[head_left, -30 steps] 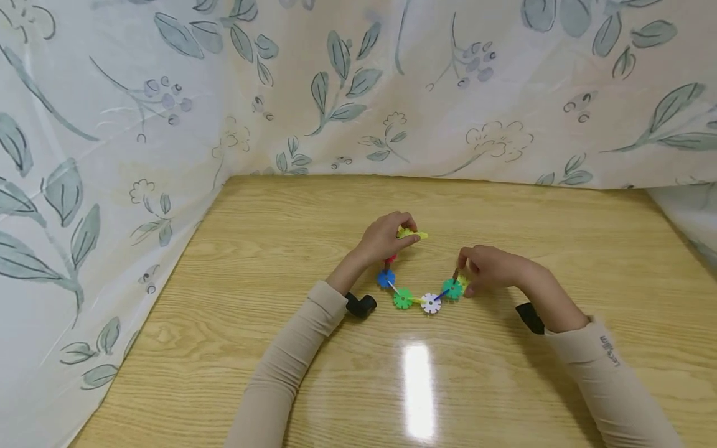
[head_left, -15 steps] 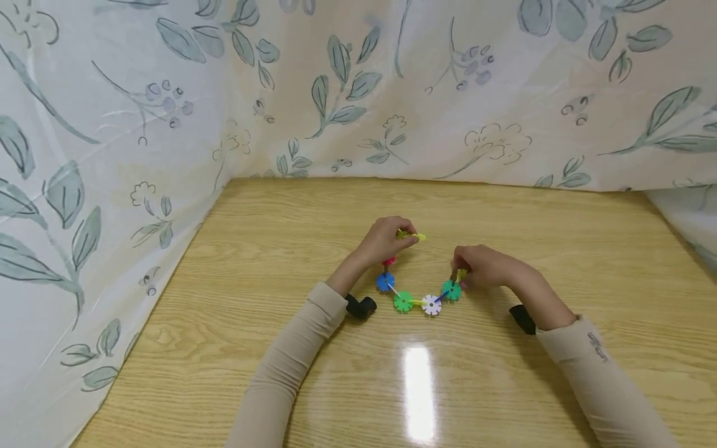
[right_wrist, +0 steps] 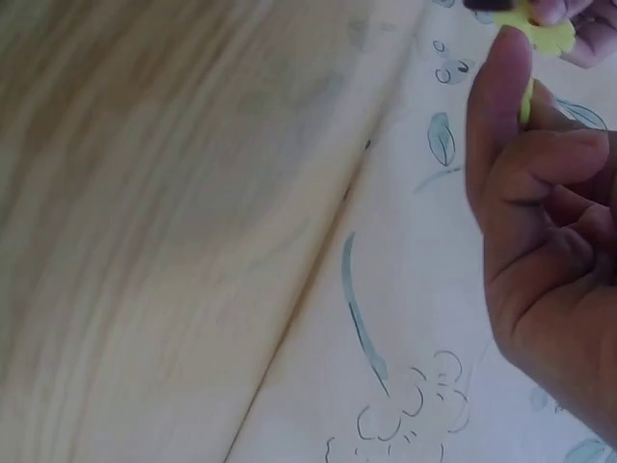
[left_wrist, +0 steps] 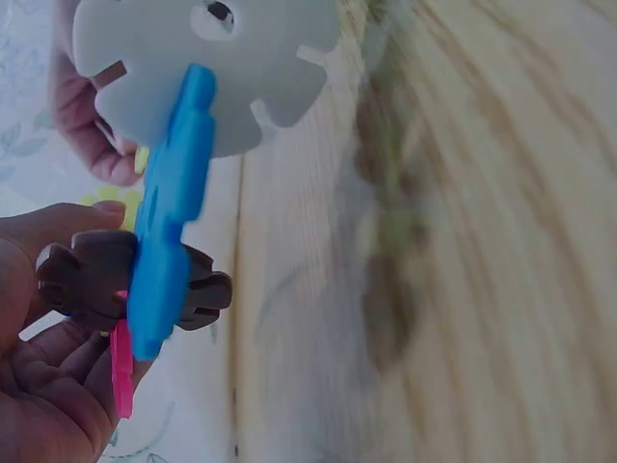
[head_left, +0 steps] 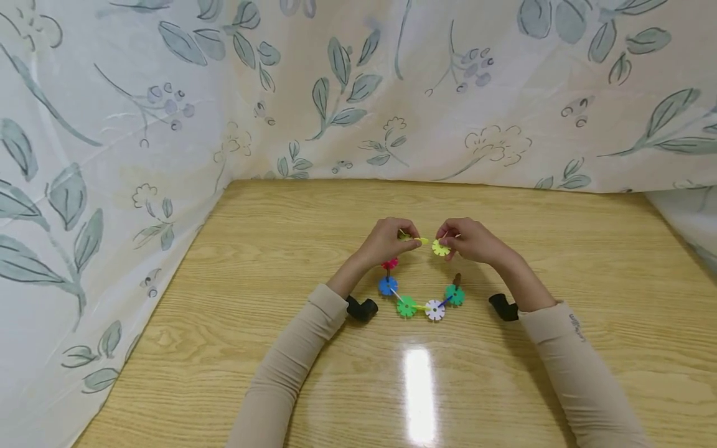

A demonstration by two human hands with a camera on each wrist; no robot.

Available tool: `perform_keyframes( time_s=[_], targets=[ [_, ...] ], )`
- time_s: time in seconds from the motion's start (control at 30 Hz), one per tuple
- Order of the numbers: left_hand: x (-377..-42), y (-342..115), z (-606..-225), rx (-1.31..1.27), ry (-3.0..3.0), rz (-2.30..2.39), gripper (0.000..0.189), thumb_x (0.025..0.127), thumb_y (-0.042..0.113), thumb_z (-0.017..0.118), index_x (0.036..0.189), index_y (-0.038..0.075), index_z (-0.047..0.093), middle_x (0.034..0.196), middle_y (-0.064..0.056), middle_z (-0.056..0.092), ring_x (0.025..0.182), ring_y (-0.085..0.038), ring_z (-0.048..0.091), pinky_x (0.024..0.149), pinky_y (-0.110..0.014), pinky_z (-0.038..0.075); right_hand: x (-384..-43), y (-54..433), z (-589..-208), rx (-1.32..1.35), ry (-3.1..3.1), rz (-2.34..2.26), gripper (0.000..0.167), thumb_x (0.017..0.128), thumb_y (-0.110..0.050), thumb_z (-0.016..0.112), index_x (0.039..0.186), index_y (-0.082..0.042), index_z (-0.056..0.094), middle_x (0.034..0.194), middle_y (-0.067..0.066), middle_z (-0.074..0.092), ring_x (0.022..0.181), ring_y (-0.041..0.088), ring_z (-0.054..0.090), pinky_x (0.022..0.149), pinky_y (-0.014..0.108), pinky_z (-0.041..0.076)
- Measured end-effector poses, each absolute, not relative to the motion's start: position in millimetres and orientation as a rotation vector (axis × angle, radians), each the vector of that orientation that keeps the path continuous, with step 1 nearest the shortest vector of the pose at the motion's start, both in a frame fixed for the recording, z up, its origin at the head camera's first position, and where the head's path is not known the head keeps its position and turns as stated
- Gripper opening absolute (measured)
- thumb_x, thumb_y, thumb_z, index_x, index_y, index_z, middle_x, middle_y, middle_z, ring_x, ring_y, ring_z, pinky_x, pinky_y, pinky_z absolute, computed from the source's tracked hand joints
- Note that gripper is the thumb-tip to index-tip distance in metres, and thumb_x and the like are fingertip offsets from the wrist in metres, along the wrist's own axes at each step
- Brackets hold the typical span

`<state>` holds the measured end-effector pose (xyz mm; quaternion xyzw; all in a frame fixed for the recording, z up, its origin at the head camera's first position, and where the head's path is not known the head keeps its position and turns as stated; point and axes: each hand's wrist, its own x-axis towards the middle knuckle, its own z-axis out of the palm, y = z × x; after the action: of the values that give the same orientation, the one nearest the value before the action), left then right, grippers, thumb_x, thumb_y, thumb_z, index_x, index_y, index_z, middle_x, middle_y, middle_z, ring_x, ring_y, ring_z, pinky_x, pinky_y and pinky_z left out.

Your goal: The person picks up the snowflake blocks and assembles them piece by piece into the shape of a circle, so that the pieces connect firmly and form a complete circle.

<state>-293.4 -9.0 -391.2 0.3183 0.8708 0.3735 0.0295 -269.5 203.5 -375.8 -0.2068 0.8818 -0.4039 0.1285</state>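
Slotted plastic interlocking discs form a curved chain. In the head view it runs from a pink disc [head_left: 390, 264] through a blue disc [head_left: 388, 286], a green disc [head_left: 406, 307] and a white disc [head_left: 434, 310] to a teal disc [head_left: 455, 295] with a brown disc [head_left: 458, 280] on edge. My left hand [head_left: 388, 240] pinches the chain's far end, where a yellow disc [head_left: 422, 241] pokes past the fingertips. Facing it, my right hand [head_left: 473, 240] pinches a loose yellow disc [head_left: 441, 249], a small gap away. The left wrist view shows another brown disc [left_wrist: 92, 275] close by the left fingers.
A wooden table [head_left: 280, 249] lies under everything. Floral cloth [head_left: 358, 93] hangs along its back and left sides. Black camera mounts show beside the left wrist [head_left: 361, 309] and the right wrist [head_left: 504, 307]. A light reflection glares on the near tabletop.
My right hand has moved from beside the teal disc up and left toward the left hand, bringing the yellow disc along. The brown disc on the teal one is now uncovered. The left hand stays nearly still.
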Motion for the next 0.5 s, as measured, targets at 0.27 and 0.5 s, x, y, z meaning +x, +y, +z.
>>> perform_keyframes(
  time_s=[0.27, 0.5],
  targets=[
    [-291.6, -8.0, -388.9, 0.972, 2.679, 1.149, 0.006, 0.084, 0.017, 0.067, 0.084, 0.011, 0.068, 0.088, -0.001, 0.068, 0.083, -0.010, 0.059, 0.074, -0.019, 0.046, -272.2, 198.7, -378.1, -0.626, 2.538, -1.268, 0.015, 0.094, -0.001, 0.046, 0.102, 0.009, 0.055, 0.088, 0.020, 0.058, 0.066, 0.023, 0.064, 0.064, 0.036, 0.053],
    [-290.0, -7.2, -387.1, 0.992, 2.654, 1.183, 0.007, 0.083, 0.016, 0.068, 0.080, 0.010, 0.068, 0.085, -0.001, 0.069, 0.079, -0.010, 0.059, 0.074, -0.020, 0.048, -275.3, 193.3, -378.0, -0.633, 2.545, -1.280, 0.019, 0.094, -0.002, 0.048, 0.104, 0.010, 0.057, 0.090, 0.020, 0.060, 0.066, 0.024, 0.060, 0.065, 0.037, 0.053]
  ],
)
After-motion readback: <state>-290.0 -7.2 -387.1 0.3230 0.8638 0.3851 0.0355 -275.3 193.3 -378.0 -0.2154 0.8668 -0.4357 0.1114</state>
